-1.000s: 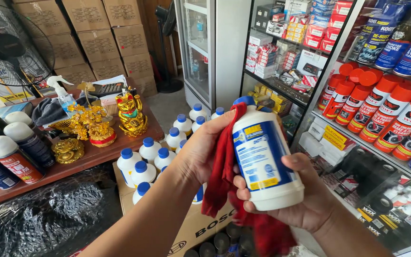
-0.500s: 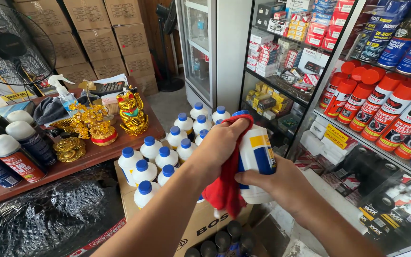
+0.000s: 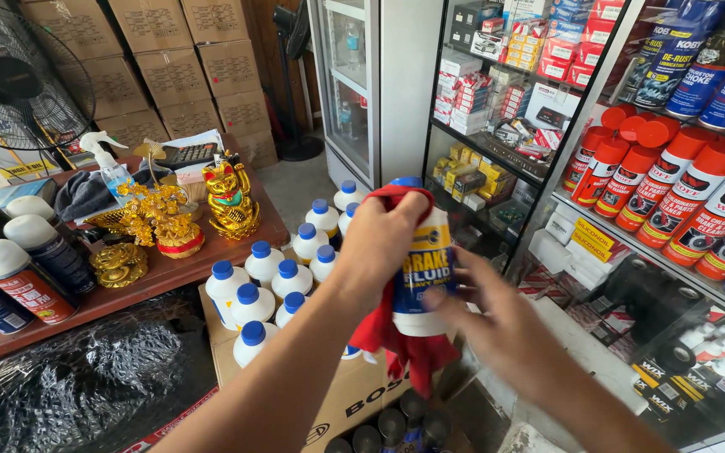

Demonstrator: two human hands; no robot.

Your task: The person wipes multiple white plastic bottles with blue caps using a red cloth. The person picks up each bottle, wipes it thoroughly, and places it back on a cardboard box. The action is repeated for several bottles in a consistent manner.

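**Wiping a bottle with a red cloth**

The left hand [image 3: 383, 239] presses a red cloth [image 3: 396, 335] on a white bottle [image 3: 424, 273] with a blue cap. Its fingers are curled around the top. The right hand [image 3: 497, 323] is at the bottle's lower side, fingers spread and blurry, so I cannot tell if it grips. The bottle is up in the air above a cardboard box [image 3: 354, 394] of more white bottles [image 3: 274, 281]. A brown worktop [image 3: 136, 289] with gold figures [image 3: 228, 201] is on the left.

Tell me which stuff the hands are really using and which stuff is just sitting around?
In use:
- left hand
- right hand
- white bottle
- red cloth

Just sitting around:
- boxed white bottles with blue caps
- gold cat figure
- red-capped spray cans
- fan
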